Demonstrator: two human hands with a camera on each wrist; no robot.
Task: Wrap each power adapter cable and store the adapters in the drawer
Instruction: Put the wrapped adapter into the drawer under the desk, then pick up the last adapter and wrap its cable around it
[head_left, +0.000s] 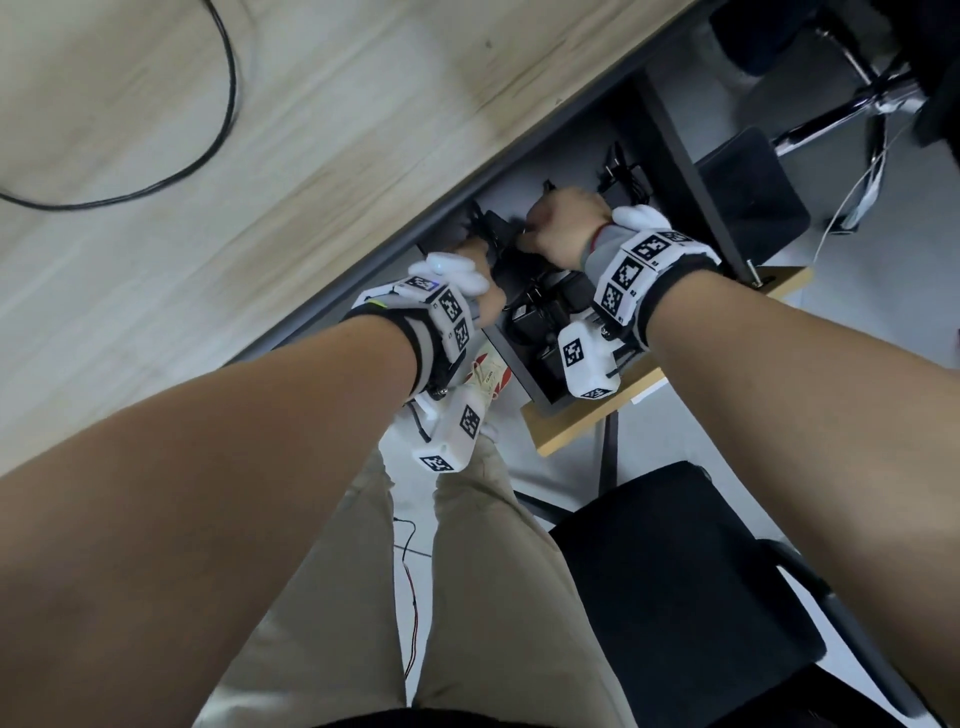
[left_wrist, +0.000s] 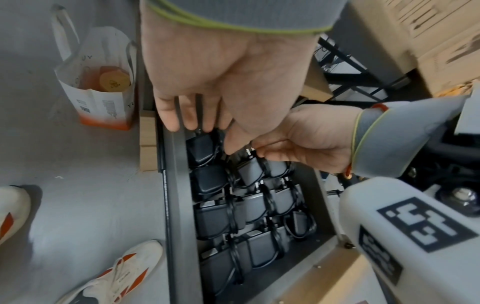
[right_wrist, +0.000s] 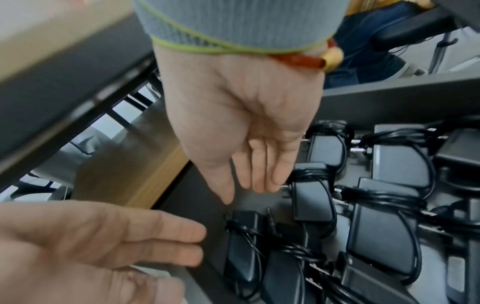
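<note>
Head view blurred, hands block most of the drawer (left_wrist: 179, 216). Both hands slack — left hand (right_wrist: 109, 242) and right hand (right_wrist: 241, 131) hover empty above the wrapped adapters (right_wrist: 384, 232) packed inside.

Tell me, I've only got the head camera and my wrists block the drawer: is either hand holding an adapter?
Observer: No. The right wrist view shows the right hand with straight fingers holding nothing, tips near plug prongs.
Operator: And the left?
Observer: The left hand is open too, its fingertips right by the end adapter.
Operator: Cables tidy?
Observer: The stored adapters visible in the drawer lie in rows, cables wrapped around them.
</note>
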